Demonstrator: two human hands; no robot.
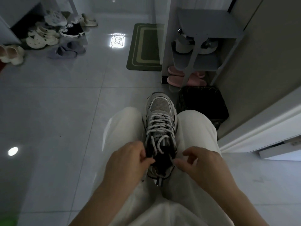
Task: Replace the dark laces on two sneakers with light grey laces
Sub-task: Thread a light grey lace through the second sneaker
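— Where is the sneaker [160,121]?

— Wedged between the person's knees, against the pale trousers [195,132], with the toe pointing away and the heel towards the body. Light grey laces [158,126] cross its eyelets all the way up. Two loose ends hang over the tongue towards the dark opening.

— And the hands?

— Both are at the collar. The left hand [128,160] is on the shoe's left side. Its grip is closed, thumb pressed to curled fingers at the collar's edge. It seems to pinch the edge of the sneaker there, though it might be a lace end; the shadow is too deep to be sure.

— The right hand [202,163]?

— On the other side, with the thumb tip touching the collar's right edge. The forefinger is hooked above it with a gap between them. Whether that grip holds anything I cannot tell.

— What lies around?

— A glossy grey tiled floor [65,111]. Just beyond the right knee stands a black bin [205,101]. Behind it is a grey shoe rack [211,23] against the wall, with pink slippers [177,77] on the bottom level and pale shoes [182,44] higher up. A green mat [145,46] lies left of the rack. Far off at the upper left sits a heap of shoes [44,36], with grey slippers [66,50] nearest.
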